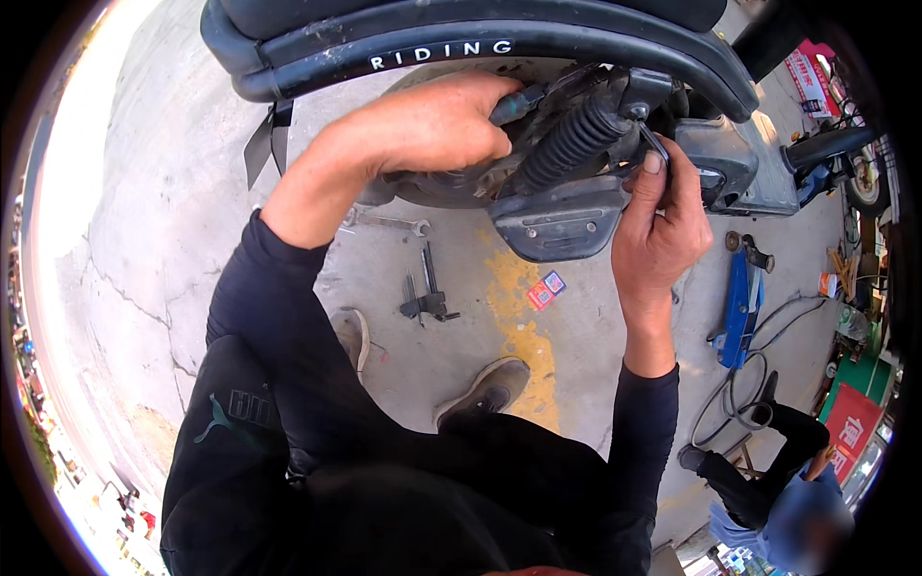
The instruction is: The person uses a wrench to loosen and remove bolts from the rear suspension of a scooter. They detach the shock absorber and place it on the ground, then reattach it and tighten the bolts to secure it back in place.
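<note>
Right hand is nearer, thumb and finger pinching a thin metal tool slanting up-left toward the shock's top bolt; left hand is curled round a teal handle.

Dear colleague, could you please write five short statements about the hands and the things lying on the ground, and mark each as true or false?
1. The left hand grips a tool with a teal handle. True.
2. The right hand holds nothing. False: it pinches a thin metal tool beside the black ribbed shock absorber.
3. A wrench lies on the ground, left of the yellow paint. True.
4. The blue jack-like device stands to the left of the wrench. False: it is far to the right of it.
5. A red-and-blue card lies at the yellow paint. True.
</note>
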Available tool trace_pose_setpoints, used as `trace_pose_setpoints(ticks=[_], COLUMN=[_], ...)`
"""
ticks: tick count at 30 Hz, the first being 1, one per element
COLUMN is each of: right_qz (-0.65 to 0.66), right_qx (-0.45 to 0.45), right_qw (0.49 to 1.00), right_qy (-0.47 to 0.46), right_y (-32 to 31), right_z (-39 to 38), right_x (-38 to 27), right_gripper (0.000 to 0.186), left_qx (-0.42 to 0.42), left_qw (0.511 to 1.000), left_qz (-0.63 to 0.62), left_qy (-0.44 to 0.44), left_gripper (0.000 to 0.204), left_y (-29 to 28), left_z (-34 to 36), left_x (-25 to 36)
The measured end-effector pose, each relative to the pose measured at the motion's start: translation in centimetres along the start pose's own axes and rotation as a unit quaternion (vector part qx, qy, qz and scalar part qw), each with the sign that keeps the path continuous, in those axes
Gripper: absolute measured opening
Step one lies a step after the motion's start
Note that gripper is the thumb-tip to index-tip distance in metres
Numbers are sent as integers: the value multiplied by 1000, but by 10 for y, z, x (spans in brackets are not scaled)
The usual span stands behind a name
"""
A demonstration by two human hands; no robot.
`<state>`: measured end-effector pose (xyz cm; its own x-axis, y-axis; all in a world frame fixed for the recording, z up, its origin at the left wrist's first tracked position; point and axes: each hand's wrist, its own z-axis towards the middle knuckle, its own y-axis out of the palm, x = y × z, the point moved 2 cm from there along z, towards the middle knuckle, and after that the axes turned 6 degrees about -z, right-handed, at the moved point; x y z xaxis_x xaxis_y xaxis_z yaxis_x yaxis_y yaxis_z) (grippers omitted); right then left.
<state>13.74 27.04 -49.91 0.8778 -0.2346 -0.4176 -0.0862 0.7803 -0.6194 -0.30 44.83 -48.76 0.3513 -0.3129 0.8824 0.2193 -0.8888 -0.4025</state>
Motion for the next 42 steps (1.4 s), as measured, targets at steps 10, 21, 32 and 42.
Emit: trace_pose_setpoints(ticks=[10,21,32,42], right_qz=[-15,-101,-117,239], right_qx=[-23,-20,-32,-195], right_qw=[999,991,988,847], right_qy=[46,82,99,433], right_y=[-8,-7,-5,47], right_z=[-1,7,12,-53], right_x=[-17,-40,-56,-69], right_gripper=[22,23,24,32], left_qx=[-10,80,50,-29], left_qw=[996,967,956,967], left_qz=[86,133,168,86], left_qy=[-4,203,236,239], left_gripper=[44,21,27,25], left_y=[0,6,-8,-21], left_z=[10,15,26,19], left_x=[9,5,-1,1])
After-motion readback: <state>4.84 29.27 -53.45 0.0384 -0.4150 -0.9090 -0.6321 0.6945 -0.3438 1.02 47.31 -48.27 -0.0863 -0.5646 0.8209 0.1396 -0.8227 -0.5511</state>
